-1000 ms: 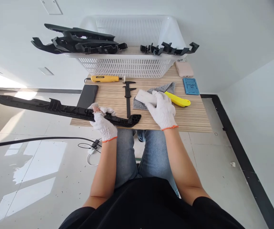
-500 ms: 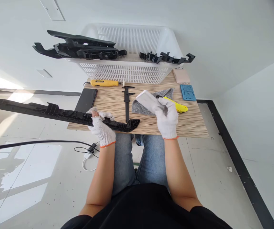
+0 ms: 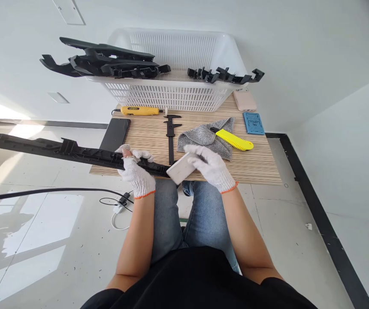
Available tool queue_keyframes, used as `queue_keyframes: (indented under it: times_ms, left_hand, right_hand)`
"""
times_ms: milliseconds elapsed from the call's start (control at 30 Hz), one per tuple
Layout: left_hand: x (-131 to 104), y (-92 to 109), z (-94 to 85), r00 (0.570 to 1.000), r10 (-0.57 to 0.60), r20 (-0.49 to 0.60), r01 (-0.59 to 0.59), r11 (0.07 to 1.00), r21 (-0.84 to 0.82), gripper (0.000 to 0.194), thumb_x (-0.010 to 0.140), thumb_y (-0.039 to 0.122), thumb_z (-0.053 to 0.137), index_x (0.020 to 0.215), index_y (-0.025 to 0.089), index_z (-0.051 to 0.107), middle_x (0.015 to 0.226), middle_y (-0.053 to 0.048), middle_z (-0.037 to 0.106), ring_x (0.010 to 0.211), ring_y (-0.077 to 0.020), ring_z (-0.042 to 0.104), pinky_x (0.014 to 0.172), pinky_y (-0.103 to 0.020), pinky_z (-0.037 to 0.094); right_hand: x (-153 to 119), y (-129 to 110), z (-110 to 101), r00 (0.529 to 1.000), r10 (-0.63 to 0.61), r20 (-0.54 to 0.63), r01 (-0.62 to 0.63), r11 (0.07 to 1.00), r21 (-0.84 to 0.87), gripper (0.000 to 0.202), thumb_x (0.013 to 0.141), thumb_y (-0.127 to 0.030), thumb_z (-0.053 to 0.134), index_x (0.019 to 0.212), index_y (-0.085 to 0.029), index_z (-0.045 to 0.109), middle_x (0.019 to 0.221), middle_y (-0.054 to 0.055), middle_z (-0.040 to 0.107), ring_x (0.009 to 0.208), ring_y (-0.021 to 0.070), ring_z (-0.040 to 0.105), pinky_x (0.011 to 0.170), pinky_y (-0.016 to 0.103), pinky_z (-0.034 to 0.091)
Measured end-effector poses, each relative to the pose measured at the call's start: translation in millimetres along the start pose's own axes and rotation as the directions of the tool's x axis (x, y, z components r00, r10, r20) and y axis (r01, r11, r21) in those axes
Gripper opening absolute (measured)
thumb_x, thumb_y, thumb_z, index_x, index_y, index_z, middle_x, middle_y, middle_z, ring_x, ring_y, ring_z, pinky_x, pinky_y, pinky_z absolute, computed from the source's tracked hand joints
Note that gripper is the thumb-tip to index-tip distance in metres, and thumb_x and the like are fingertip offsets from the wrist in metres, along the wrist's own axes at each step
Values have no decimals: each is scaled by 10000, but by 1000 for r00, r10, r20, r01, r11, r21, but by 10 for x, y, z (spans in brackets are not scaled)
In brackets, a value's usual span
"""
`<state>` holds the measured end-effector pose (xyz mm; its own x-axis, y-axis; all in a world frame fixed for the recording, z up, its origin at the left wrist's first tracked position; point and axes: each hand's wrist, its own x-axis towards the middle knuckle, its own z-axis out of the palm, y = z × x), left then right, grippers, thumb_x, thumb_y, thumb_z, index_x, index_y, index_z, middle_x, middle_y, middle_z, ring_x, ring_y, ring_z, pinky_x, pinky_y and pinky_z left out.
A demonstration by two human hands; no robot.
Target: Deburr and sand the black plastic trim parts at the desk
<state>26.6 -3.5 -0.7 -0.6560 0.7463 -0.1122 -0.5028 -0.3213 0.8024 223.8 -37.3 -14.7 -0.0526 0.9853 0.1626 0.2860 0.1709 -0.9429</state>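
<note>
My gloved left hand [image 3: 136, 169] is wrapped round a long black plastic trim part [image 3: 88, 155] near its right end. The part slants out past the table's left side. In my gloved right hand [image 3: 210, 166] is a flat, whitish rectangular block [image 3: 181, 168], held between thumb and fingers. The block overlaps the trim part's right tip and hides it; whether they touch I cannot tell. Behind the block, a black caliper [image 3: 170, 137] lies on the table. A grey cloth [image 3: 197, 136] lies beyond my right hand, with a yellow utility knife [image 3: 235, 140] on top.
A white plastic basket [image 3: 171, 95] stands at the table's back, with several black plastic parts [image 3: 116, 64] across it. On the table [image 3: 255, 165] lie a yellow rotary tool [image 3: 139, 110], a black phone [image 3: 115, 134], a blue pad [image 3: 253, 123] and a pink box [image 3: 245, 101]. A black cable [image 3: 58, 189] runs at left.
My right hand has moved left and down with the whitish block, from above the cloth to the trim part's right tip. My left hand keeps its hold, nearly still.
</note>
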Motion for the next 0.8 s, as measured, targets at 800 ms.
queue_keyframes:
  times_ms: [800]
  left_hand:
    - [3, 6, 9, 999, -32, -15, 31, 999, -23, 355, 798, 430, 823, 903, 249, 537, 552, 114, 476, 448, -101, 524, 452, -224, 379]
  right_hand:
    - [-20, 46, 1, 976, 9, 216, -46, 984, 170, 218, 886, -310, 667, 1022, -266, 832, 1181, 44, 809, 1142, 237, 724, 1017, 422, 583]
